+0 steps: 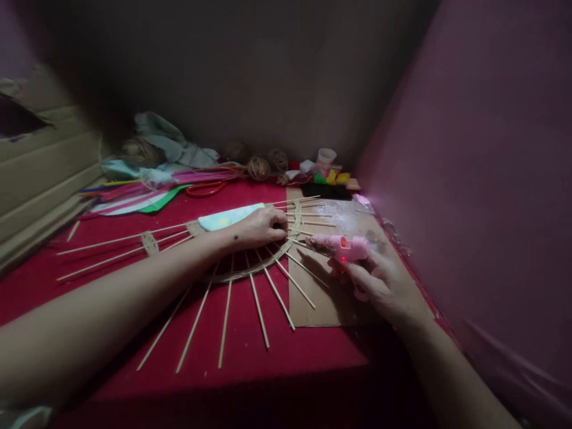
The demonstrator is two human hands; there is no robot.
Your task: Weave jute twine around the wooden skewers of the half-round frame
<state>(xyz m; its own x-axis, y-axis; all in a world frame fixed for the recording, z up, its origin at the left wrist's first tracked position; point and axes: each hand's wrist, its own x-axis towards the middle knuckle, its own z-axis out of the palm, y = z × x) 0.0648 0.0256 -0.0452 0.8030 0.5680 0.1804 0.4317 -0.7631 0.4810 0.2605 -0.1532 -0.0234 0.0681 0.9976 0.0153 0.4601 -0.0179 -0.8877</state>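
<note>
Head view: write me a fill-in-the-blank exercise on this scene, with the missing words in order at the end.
1. The glue gun is held in the person's ____ hand.
2. The plastic body of the glue gun is ____ in colour.
3. The brown sheet under part of the stick frame is made of ____.
4. The small light on the glue gun glows ____.

Missing words: right; pink; cardboard; red.
</note>
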